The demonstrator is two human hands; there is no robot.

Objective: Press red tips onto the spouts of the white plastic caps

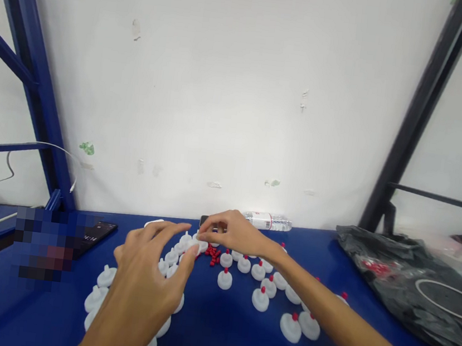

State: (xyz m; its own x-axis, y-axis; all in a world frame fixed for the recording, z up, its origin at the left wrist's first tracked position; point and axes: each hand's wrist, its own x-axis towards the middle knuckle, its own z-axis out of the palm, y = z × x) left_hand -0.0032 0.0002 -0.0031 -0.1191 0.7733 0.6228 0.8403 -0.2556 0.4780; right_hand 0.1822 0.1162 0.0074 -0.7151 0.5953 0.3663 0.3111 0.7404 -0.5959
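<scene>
My left hand (152, 264) reaches over a cluster of white disc-shaped caps with spouts (171, 256). Its thumb and index finger are spread, with nothing clearly held between them. Just beyond, my right hand (230, 232) has its thumb and fingertips pinched together beside a white spouted cap (194, 242). What the pinch holds is too small to make out. Small red tips (213, 254) lie in a loose pile below my right hand. To the right stand several white caps with red tips on their spouts (260, 299), partly hidden by my right forearm.
A clear plastic bottle (269, 221) lies along the wall. On the left is a phone (96, 238) with a blurred patch beside it. A dark plastic bag (394, 283) spreads over the right side of the blue table (219, 340). Metal posts (421, 112) flank both sides.
</scene>
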